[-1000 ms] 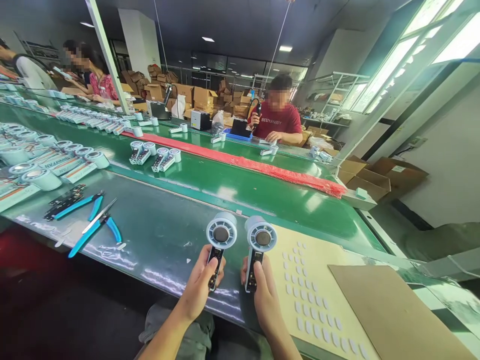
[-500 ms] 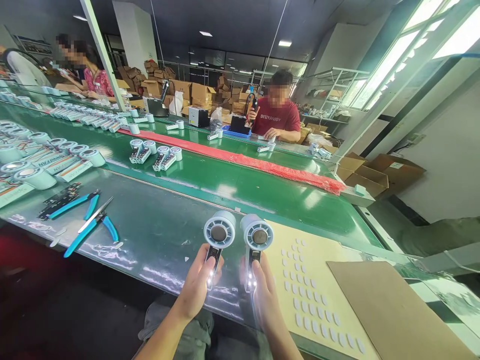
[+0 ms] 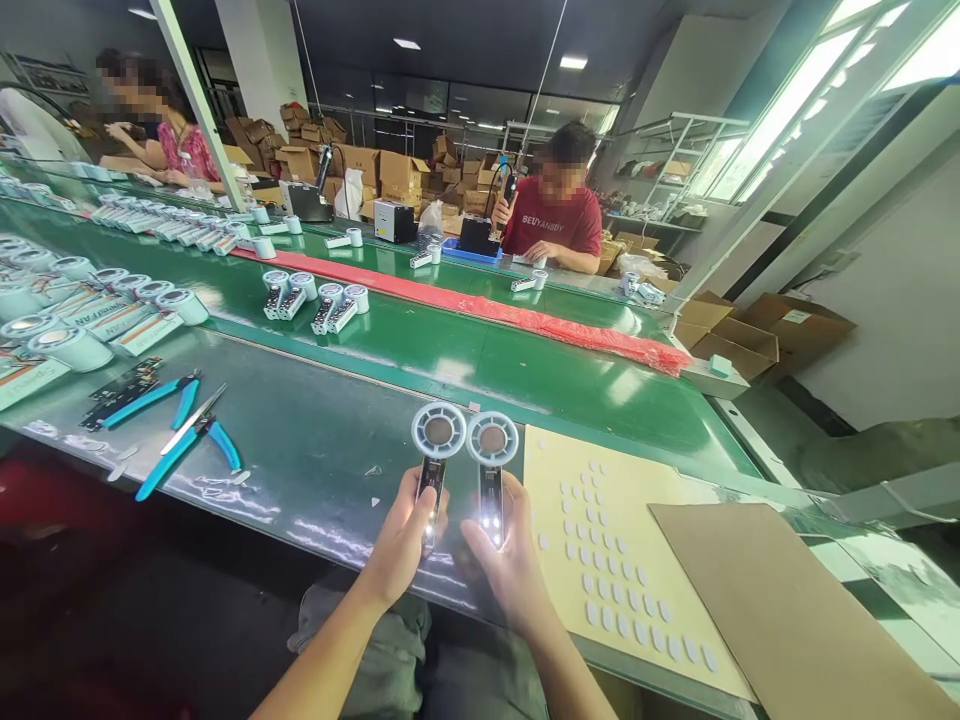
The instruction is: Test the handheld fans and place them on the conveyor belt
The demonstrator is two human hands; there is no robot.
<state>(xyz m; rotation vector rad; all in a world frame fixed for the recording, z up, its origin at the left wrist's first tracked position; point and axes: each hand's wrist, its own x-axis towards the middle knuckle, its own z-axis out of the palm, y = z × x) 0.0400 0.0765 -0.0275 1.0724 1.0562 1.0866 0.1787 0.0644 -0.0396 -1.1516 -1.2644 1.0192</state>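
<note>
— While both hands are up over the near edge of the desk [image 3: 315, 470], what exactly are they gripping?

— Each one is closed around the handle of a small handheld fan. The left hand [image 3: 401, 545] holds the left fan [image 3: 438, 432], the right hand [image 3: 510, 565] holds the right fan [image 3: 492, 440]. Both fans stand upright with their round heads side by side, almost touching, faces toward the camera.

— Anything lit on them?

— Yes, a bright white light shows low on each handle, just above the thumbs.

— What lies beside the hands?

— To the right, a yellow sheet [image 3: 547, 470] carrying rows of small white pads, and overlapping its far right side a brown cardboard sheet [image 3: 772, 610]. To the left, well apart, blue-handled cutters [image 3: 180, 450] and a second blue-handled tool [image 3: 150, 397] lie on the desk, with a black circuit strip beside them.

— And further out?

— On the green belt [image 3: 525, 370] sit four more fans [image 3: 319, 303] lying flat in a group. A long red strip [image 3: 525, 325] runs along the belt behind them. Across it, a person in a red shirt [image 3: 555, 225] sits working, and another person is at the far left. Cardboard boxes [image 3: 757, 335] stand at the belt's right end.
</note>
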